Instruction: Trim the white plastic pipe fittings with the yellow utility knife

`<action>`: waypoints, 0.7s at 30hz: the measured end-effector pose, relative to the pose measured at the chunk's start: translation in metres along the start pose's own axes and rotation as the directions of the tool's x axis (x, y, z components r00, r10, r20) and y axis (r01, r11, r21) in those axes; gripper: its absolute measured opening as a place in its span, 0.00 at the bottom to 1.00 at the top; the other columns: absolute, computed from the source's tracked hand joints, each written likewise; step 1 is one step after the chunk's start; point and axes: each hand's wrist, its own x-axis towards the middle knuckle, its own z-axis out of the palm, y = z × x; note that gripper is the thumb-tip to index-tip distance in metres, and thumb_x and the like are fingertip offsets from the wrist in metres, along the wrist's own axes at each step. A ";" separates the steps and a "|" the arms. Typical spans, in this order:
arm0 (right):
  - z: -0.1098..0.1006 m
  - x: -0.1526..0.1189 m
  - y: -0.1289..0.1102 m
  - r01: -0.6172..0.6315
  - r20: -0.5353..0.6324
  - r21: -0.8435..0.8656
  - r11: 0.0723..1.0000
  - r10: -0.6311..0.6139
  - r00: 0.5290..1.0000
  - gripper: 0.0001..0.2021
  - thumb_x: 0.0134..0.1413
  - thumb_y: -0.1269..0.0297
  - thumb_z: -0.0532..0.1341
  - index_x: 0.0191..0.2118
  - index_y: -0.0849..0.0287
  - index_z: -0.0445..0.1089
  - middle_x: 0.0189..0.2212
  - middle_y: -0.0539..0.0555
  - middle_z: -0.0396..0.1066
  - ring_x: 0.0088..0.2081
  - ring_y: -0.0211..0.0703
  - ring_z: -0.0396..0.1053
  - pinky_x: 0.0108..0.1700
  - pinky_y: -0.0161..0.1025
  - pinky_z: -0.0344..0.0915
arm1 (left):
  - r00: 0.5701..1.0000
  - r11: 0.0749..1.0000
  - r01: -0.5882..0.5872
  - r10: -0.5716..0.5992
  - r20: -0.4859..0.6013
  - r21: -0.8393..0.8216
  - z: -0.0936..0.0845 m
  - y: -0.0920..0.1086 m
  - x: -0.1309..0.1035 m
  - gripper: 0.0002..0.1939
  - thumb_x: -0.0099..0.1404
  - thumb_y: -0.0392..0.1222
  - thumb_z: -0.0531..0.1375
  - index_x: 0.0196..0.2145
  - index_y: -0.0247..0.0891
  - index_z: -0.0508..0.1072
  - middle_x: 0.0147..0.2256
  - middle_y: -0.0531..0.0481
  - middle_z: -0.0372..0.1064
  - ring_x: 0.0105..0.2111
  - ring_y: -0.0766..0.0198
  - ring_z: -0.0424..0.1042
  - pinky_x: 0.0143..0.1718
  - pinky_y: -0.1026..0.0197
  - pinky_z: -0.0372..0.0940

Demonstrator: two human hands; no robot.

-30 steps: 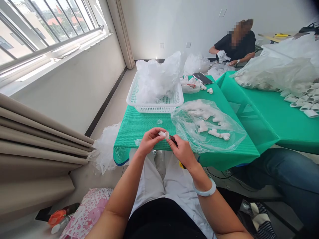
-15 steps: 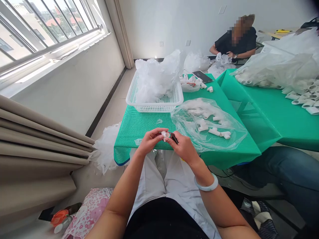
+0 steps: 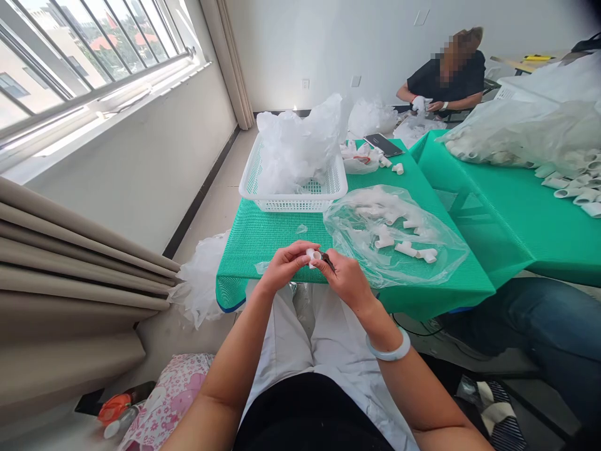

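Observation:
A white plastic pipe fitting (image 3: 311,257) with a round open end is pinched in my left hand (image 3: 284,266), over the near edge of the green-covered table. My right hand (image 3: 346,277) is wrapped round a slim dark hand tool (image 3: 328,260) and brings it up against the fitting; its working tip is hidden. The right thumb also touches the fitting. Just to the right, a clear plastic bag (image 3: 347,266) lies spread out, with several loose white pipe fittings (image 3: 406,249) in and on it.
A white plastic basket (image 3: 293,205) piled with crumpled clear bags stands on the green cloth (image 3: 263,232). Behind are a small bag of fittings (image 3: 360,164) and a dark tablet (image 3: 384,145). More fittings (image 3: 575,188) lie on the right table. A co-worker (image 3: 446,78) sits at the back.
The dark tool has tilted slightly at the fitting, while my hands stay almost in place. The co-worker's hands at the back have shifted with a white item.

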 end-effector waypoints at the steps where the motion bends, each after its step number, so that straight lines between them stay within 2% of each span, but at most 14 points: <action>1: 0.001 -0.001 0.000 0.004 -0.004 -0.008 1.000 -0.004 1.000 0.26 0.60 0.41 0.40 0.22 0.55 0.54 0.15 0.47 0.55 0.17 0.34 0.50 0.21 0.33 0.46 | 1.000 1.000 -0.003 0.003 -0.006 0.013 0.000 0.000 0.000 0.15 0.60 0.44 0.60 0.44 0.39 0.75 0.43 0.44 0.71 0.44 0.59 0.68 0.45 0.61 0.62; 8: 0.001 -0.002 0.000 -0.005 -0.046 -0.003 1.000 0.005 0.999 0.26 0.59 0.40 0.41 0.21 0.55 0.53 0.15 0.47 0.56 0.17 0.33 0.49 0.21 0.32 0.47 | 1.000 1.000 -0.001 0.002 -0.014 0.026 0.000 0.001 0.000 0.15 0.60 0.45 0.60 0.44 0.39 0.76 0.43 0.44 0.71 0.44 0.59 0.68 0.45 0.61 0.62; 15: -0.003 0.001 0.002 0.034 0.019 -0.033 0.999 -0.033 0.999 0.28 0.58 0.39 0.38 0.22 0.56 0.56 0.15 0.48 0.57 0.17 0.35 0.52 0.21 0.33 0.46 | 0.997 0.997 0.078 -0.078 0.014 -0.021 0.001 0.003 0.000 0.19 0.59 0.49 0.61 0.45 0.37 0.75 0.42 0.44 0.73 0.43 0.58 0.70 0.44 0.60 0.62; 21: 0.004 -0.005 0.002 0.016 -0.005 -0.062 0.998 -0.016 1.000 0.29 0.60 0.40 0.36 0.21 0.56 0.57 0.15 0.48 0.57 0.17 0.35 0.51 0.22 0.34 0.45 | 0.999 0.999 0.037 -0.037 -0.001 -0.017 0.001 0.003 0.000 0.17 0.59 0.46 0.61 0.44 0.37 0.75 0.40 0.45 0.73 0.41 0.61 0.70 0.43 0.62 0.63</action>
